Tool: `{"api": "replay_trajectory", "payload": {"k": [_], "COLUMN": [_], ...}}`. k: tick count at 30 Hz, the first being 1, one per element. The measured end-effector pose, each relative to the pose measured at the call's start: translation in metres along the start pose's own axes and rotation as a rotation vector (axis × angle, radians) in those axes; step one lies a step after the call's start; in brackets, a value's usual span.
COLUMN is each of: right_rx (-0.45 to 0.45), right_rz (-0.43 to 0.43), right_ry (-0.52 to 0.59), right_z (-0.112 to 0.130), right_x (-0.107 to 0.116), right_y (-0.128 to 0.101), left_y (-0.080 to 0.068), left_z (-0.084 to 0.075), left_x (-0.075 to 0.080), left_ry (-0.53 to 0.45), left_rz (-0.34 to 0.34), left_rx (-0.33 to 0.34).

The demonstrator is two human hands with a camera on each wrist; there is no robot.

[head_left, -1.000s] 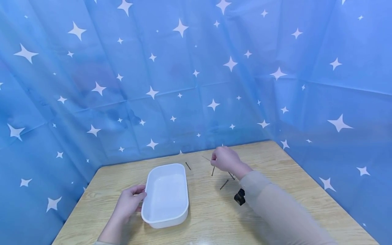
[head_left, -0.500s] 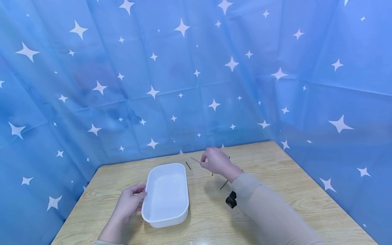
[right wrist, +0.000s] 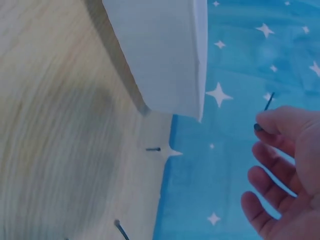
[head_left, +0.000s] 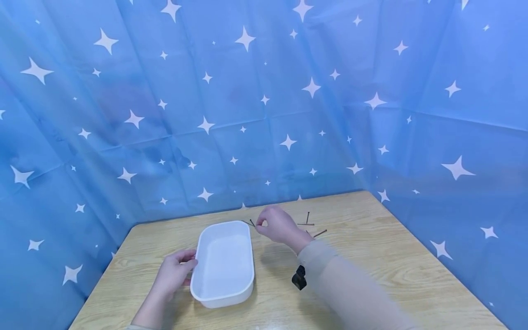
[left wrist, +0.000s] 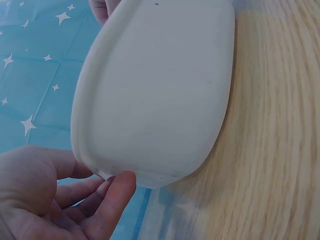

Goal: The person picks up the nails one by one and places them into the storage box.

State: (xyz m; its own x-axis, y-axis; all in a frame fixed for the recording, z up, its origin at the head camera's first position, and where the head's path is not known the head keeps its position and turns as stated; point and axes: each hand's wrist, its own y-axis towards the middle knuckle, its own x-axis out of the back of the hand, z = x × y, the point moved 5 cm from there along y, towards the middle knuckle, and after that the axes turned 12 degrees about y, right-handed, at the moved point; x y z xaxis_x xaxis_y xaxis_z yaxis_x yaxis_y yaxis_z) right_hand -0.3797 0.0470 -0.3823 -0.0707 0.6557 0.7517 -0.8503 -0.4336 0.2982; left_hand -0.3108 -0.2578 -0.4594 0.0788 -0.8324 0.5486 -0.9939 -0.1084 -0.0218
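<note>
White plastic oval tub (head_left: 224, 261) on the wooden desk (head_left: 371, 261) holds nothing yet. Your right hand (head_left: 277, 225) pinches one thin dark nail (right wrist: 268, 103) just beyond its far right corner; your left hand (head_left: 175, 271) grips its left rim. Several nails (head_left: 307, 222) lie farther right, not yet collected.

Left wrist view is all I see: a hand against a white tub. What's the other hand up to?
Observer: The right hand pinches a thin dark nail beside the white tub's far right corner.
Operator: Anything in the tub?
Observer: Nothing; the head view shows its inside bare.
Operator: More nails about?
Observer: Yes, a few loose nails lie on the wooden table, to the right of that hand.
</note>
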Motion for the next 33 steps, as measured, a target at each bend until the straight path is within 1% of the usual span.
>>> {"api": "replay_trajectory", "payload": {"k": [3, 7, 13, 16, 22, 33], "right_rx": [0.002, 0.014, -0.053, -0.057, -0.048, -0.033], "right_rz": [0.003, 0.009, 0.022, 0.03, 0.047, 0.059], "right_ry": [0.024, 0.016, 0.022, 0.006, -0.022, -0.064], "right_z": [0.003, 0.008, 0.013, 0.016, 0.021, 0.022], "right_x": [-0.009, -0.024, -0.047, -0.055, -0.058, -0.059], "right_y": [0.001, 0.003, 0.004, 0.004, 0.002, 0.0], "left_y": [0.0, 0.0, 0.0, 0.001, 0.001, 0.0], "left_z": [0.002, 0.002, 0.002, 0.002, 0.0, -0.001], "left_x": [0.001, 0.001, -0.001, -0.002, -0.002, -0.001], "left_ry": [0.0, -0.001, -0.03, -0.035, -0.02, -0.009], "left_rz": [0.0, 0.001, -0.006, -0.007, -0.004, 0.001], "left_rx": [0.005, 0.002, -0.007, -0.008, -0.006, -0.006]}}
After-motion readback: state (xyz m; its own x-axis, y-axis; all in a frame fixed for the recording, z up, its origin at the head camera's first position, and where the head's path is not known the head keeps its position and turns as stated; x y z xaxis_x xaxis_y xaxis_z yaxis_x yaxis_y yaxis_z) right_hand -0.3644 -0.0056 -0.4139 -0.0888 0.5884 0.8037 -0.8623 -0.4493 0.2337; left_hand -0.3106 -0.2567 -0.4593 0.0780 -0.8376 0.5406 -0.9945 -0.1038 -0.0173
